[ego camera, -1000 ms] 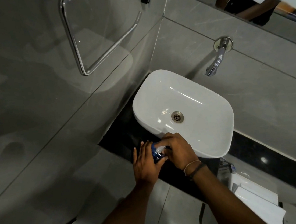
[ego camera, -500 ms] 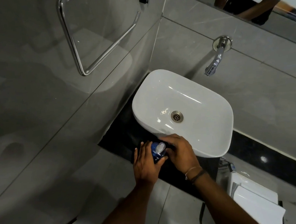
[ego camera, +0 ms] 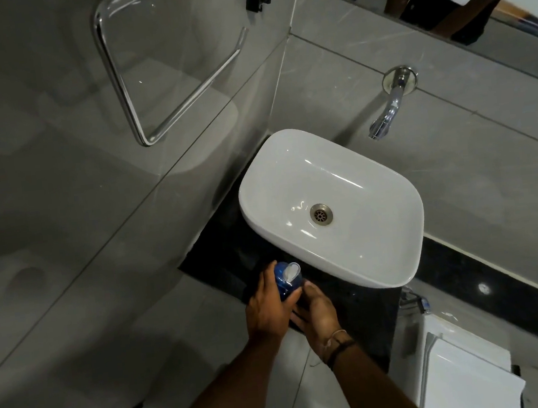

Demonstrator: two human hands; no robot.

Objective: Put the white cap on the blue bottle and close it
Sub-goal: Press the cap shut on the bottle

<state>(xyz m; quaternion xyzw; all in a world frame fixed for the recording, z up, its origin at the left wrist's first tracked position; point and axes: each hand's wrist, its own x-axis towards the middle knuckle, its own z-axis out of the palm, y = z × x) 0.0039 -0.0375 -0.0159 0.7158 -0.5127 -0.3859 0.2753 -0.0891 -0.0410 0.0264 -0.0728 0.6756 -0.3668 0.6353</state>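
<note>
Head view, looking straight down at our own hands in a small bathroom. We've got the blue bottle [ego camera: 284,283] standing on the black counter [ego camera: 355,307], right in front of the white sink [ego camera: 334,210], close to its near rim. Our left hand [ego camera: 267,307] is wrapped around the bottle's side, fingers clamped on it, which makes sense: it pins the bottle so it doesn't spin or tip while the top gets worked.

The white cap [ego camera: 291,272] is sitting on the mouth of the bottle. From up here we can't tell if it's fully seated or just resting there a bit crooked, so we'd guess the closing part isn't confirmed done.

Our right hand [ego camera: 317,311] is low beside the bottle, just next to the left hand, not on the cap. Fingers look loosely curled and we can't really tell if it's touching the bottle's base or holding nothing. Probably it's there to brace from the other side.

Keeping it on the counter instead of mid-air looks sensible, since a push down on the cap has something solid under it. The tap [ego camera: 390,104] on the wall is off to the side and out of the way.
</note>
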